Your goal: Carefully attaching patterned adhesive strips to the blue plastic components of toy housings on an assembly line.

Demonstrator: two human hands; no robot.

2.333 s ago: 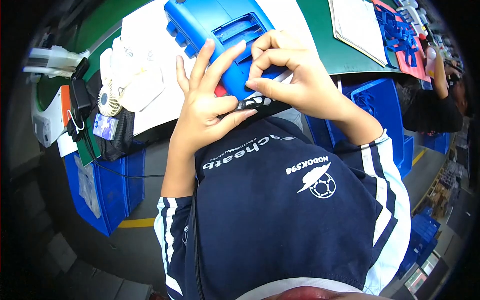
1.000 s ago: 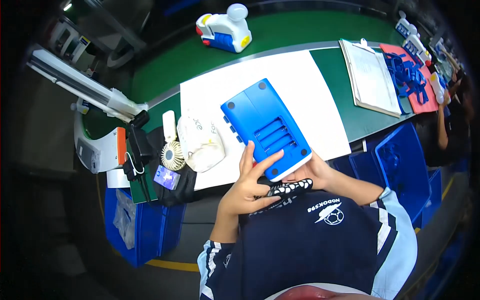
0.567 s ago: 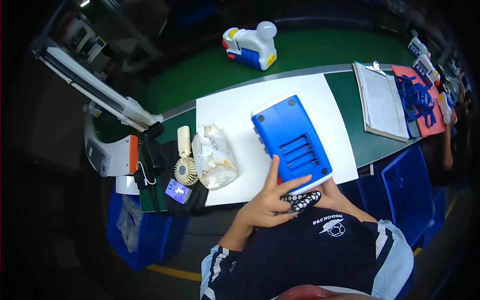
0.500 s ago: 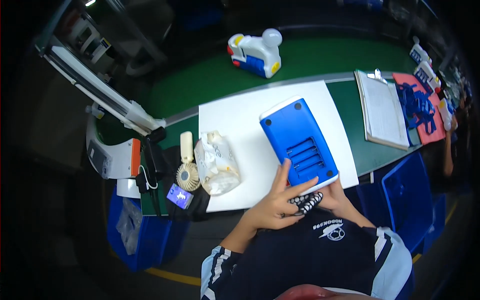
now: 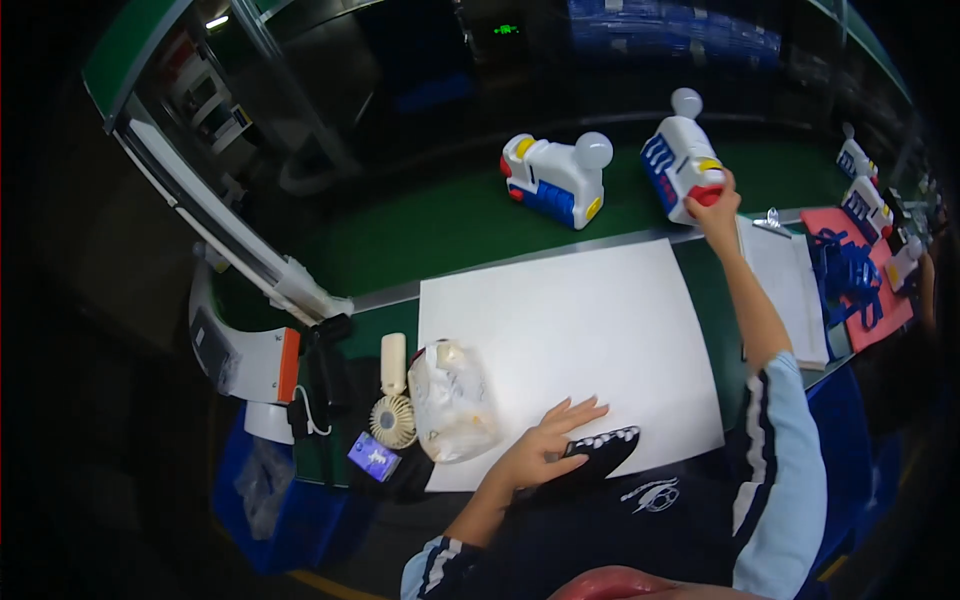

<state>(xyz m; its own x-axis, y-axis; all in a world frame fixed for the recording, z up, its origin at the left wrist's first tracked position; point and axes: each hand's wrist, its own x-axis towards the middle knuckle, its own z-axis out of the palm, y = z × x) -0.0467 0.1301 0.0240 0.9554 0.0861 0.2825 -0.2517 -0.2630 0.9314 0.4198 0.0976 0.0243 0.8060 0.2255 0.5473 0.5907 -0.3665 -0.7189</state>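
Note:
My right hand (image 5: 714,204) reaches far forward and grips the red end of a white and blue toy (image 5: 684,158) with a white ball on top, at the green belt. My left hand (image 5: 548,442) lies low over the white sheet (image 5: 590,340), fingers stretched out and apart. Close against its thumb is a black item with white spots (image 5: 606,452), whose kind I cannot make out. A second white and blue toy (image 5: 556,180) with a white ball and yellow parts stands on the green belt (image 5: 400,235), left of the gripped one.
On the left are a crumpled plastic bag (image 5: 452,405), a small cream fan (image 5: 393,420), a purple box (image 5: 373,457) and an orange-and-white device (image 5: 262,360). A clipboard (image 5: 785,290), blue straps (image 5: 846,275) on a pink sheet and more toys (image 5: 866,207) line the right.
Both hands earlier held a toy, blue underside and battery slots upward, over the white sheet. Now my left hand is off it, and my right hand has gone forward, holding a toy at the belt.

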